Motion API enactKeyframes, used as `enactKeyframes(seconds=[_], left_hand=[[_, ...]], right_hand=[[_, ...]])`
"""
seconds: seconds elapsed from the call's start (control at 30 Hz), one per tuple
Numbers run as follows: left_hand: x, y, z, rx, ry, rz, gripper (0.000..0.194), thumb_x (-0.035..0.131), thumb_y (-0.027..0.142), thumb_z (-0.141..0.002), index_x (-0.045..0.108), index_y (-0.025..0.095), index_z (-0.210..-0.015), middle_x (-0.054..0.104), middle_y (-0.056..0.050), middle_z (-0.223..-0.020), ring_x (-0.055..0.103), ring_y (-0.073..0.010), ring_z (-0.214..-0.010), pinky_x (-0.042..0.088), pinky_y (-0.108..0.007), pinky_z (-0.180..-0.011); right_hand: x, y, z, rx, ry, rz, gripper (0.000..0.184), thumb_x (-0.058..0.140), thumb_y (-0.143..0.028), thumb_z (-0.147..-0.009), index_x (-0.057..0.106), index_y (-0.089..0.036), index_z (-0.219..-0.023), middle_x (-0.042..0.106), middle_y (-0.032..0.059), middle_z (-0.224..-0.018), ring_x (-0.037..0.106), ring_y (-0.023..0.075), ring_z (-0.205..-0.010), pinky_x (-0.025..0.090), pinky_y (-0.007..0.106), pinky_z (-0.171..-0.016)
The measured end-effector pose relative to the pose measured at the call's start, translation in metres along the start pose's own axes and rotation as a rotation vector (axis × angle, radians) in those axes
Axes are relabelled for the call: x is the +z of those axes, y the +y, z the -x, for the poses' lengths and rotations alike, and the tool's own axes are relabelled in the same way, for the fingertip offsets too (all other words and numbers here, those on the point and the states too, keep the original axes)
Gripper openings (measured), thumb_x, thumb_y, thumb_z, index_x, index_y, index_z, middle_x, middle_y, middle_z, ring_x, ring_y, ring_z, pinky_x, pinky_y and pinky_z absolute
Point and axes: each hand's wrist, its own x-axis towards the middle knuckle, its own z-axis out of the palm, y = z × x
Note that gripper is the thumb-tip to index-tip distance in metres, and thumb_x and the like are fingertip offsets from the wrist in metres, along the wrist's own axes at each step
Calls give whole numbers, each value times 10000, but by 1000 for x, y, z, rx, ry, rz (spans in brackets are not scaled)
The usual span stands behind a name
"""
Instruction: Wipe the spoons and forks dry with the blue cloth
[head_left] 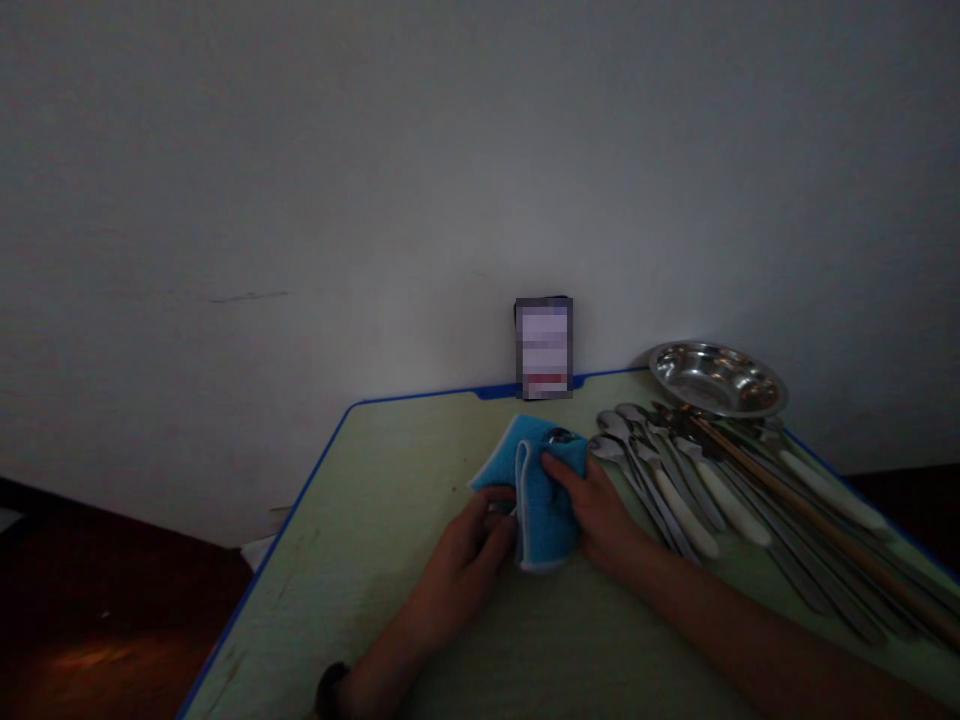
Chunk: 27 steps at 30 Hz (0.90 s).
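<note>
A blue cloth (551, 520) with white edging is folded in my right hand (600, 505), whose thumb presses on its front. A shiny metal spoon bowl (560, 436) shows at the cloth's top, wrapped by it; most of that spoon is hidden. My left hand (476, 545) is closed at the cloth's left side, its fingers pinched round what looks like the thin end of the spoon's handle. Right of my hands lie several metal spoons (619, 450) and other cutlery, some with white handles (682, 510).
Wooden chopsticks (780, 500) lie among the cutlery on the right. Behind them a shiny steel bowl (716, 380) rests near the wall. A phone (544, 348) leans upright against the wall. The pale green table (352, 510) has a blue edge.
</note>
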Motion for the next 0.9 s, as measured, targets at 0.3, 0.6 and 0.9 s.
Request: enactKeyframes(seconds=[0.3, 0.6, 0.9], left_hand=[[6, 7, 5, 58, -6, -7, 203, 435, 300, -875, 409, 188, -1043, 572, -9, -721, 536, -140, -661, 400, -231, -592], [4, -5, 4, 81, 287, 179, 140, 426, 342, -888, 428, 211, -937, 368, 79, -569, 306, -65, -469, 227, -168, -428], [2, -7, 7, 38, 207, 83, 256, 416, 346, -888, 393, 218, -1108, 466, 45, -635, 403, -90, -543, 313, -189, -499]], right_hand=[[5, -8, -2, 76, 63, -162, 397, 631, -511, -668, 575, -243, -955, 684, 15, -914, 626, 215, -856, 495, 336, -710], [3, -2, -6, 120, 31, -299, 410, 558, -538, -727, 584, -211, -972, 688, 45, -936, 617, 218, -912, 493, 340, -719], [4, -4, -1, 56, 11, -180, 463, 696, -352, -627, 541, -242, -1050, 676, 9, -942, 624, 210, -837, 484, 355, -724]])
